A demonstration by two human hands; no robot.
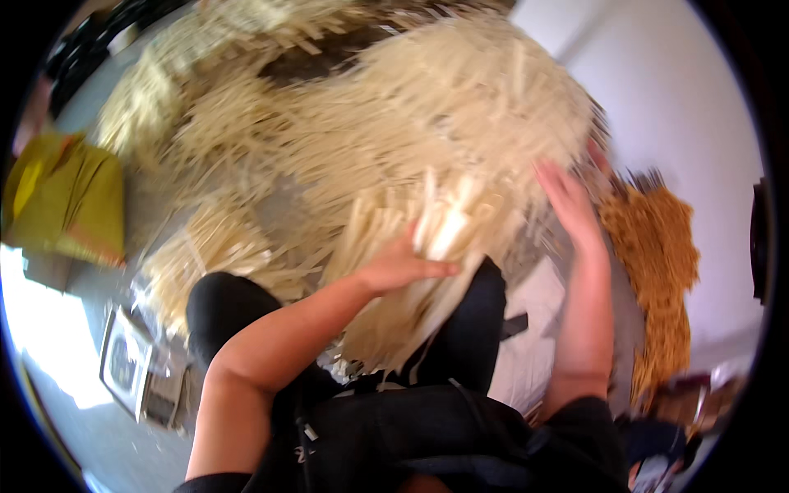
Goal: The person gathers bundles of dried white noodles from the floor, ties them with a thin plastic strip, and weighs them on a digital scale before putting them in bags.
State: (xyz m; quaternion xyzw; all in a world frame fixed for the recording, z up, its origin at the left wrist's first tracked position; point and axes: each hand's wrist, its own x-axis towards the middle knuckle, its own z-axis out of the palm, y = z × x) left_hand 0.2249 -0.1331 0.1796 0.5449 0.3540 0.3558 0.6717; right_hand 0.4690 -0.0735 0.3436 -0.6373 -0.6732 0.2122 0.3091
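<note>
A loose bundle of pale cream, flat strips [374, 324] leans across my lap between my knees. My left hand [399, 267] grips this bundle, its thumb lying across the strips and the other fingers partly hidden among them. To the right, my right hand [565, 197] is raised with its fingers stretched out and nothing in it, somewhat blurred by motion. It is nearest to the right side of a large heap of the same strips [444, 99], which spreads over the floor in front of me. What the strips are made of I cannot tell.
At the left are a smaller pile of strips [205, 255], a yellow-green bag [70, 197] and a boxy item with a pale frame [127, 357]. Brown strips [653, 255] lie along the white wall [674, 99] at the right. A whitish sheet [530, 337] lies beside my right knee.
</note>
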